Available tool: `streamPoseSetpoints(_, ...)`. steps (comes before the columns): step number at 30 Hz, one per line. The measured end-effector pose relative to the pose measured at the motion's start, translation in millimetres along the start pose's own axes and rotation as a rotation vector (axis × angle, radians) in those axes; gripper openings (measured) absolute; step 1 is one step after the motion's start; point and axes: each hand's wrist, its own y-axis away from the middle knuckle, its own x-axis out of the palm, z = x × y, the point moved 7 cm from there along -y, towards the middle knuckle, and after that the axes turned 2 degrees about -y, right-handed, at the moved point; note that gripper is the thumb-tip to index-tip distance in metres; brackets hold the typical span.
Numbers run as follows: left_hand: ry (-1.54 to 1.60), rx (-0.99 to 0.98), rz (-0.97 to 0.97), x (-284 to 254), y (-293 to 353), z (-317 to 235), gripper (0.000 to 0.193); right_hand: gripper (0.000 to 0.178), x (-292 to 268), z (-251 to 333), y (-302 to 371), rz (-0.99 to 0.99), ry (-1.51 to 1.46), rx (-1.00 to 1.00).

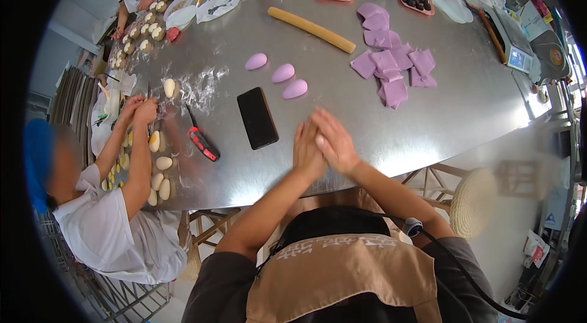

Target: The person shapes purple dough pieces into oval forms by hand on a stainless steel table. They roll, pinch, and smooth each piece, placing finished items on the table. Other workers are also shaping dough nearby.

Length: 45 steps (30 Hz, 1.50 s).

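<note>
Over the near edge of the steel table, my left hand (pixel 307 150) and my right hand (pixel 334 139) are pressed palm to palm, fingers together, the right slightly blurred. Whatever lies between the palms is hidden. Ahead and to the left sit three smooth, egg-shaped lilac dough pieces (pixel 283 73). A black phone (pixel 257 119) lies flat just left of my hands. Beyond my hands, to the right, square lilac dough sheets (pixel 386 65) overlap in a loose pile. A wooden rolling pin (pixel 312 29) rests slantwise farther back.
A red-and-black utility knife (pixel 203 144) lies left of the phone. Dark filling balls fill pink trays (pixel 417 0) at the back, near a scale (pixel 517 57). Co-workers stand left and far left among several pale egg-shaped pieces (pixel 164 163). A woven stool (pixel 474 203) stands right.
</note>
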Motion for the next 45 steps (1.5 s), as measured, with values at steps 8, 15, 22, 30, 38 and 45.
streamPoseSetpoints(8,-0.081,0.018,-0.030,-7.3,11.8,-10.8,0.057,0.058,2.7,3.6,15.6,0.023,-0.066,0.001)
streamPoseSetpoints(15,0.358,-0.085,-0.231,-43.1,-10.4,18.4,0.055,0.079,-39.4,-61.2,45.7,-0.413,-0.973,0.439)
streamPoseSetpoints(22,-0.047,0.151,-0.029,7.8,22.9,-35.7,0.044,0.075,-39.8,-50.2,50.9,-0.307,-0.796,0.379)
streamPoseSetpoints(30,-0.082,-0.002,-0.179,-0.1,-32.1,-7.7,0.044,0.073,-29.3,-47.3,36.4,-0.323,-0.710,0.352)
streamPoseSetpoints(38,0.065,-0.029,-0.171,1.8,-23.3,-4.5,0.047,0.075,-1.3,-42.3,9.3,-0.364,-0.764,0.285)
streamPoseSetpoints(45,0.052,0.081,-0.108,7.7,-11.2,-16.7,0.049,0.072,3.7,-35.2,30.8,-0.429,-1.127,0.439)
